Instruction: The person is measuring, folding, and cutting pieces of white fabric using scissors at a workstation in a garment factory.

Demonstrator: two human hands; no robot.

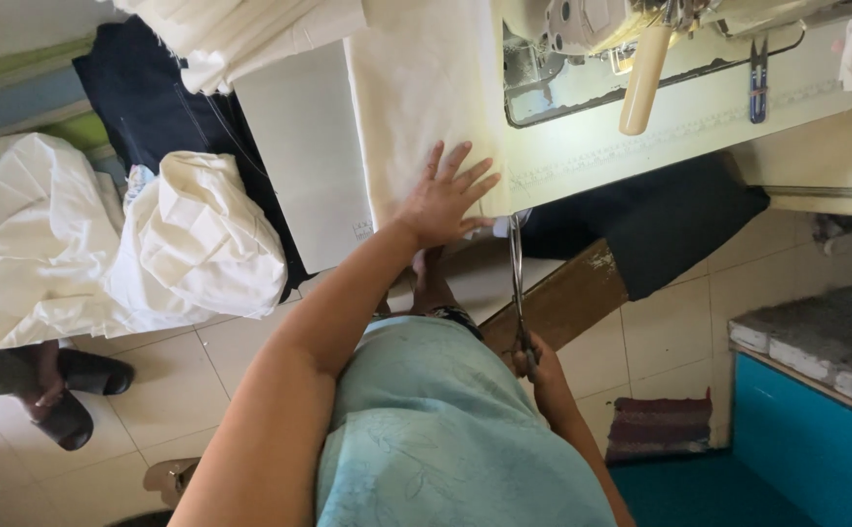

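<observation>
Cream fabric (426, 98) lay flat on the tabletop (640, 146) beside the sewing machine (592, 24). Left hand (442, 200) was spread open, pressing its edge down. Right hand (533, 366) gripped long scissors (517, 283), blades pointing up at the fabric's edge.

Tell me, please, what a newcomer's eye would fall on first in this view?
The left hand stands out first, fingers spread flat on the cream cloth panel that lies over the sewing table's edge. Just beside it, the right hand holds long metal scissors pointing up at the cloth's lower edge. To the left, a crumpled heap of white fabric sits above the tiled floor.
</observation>
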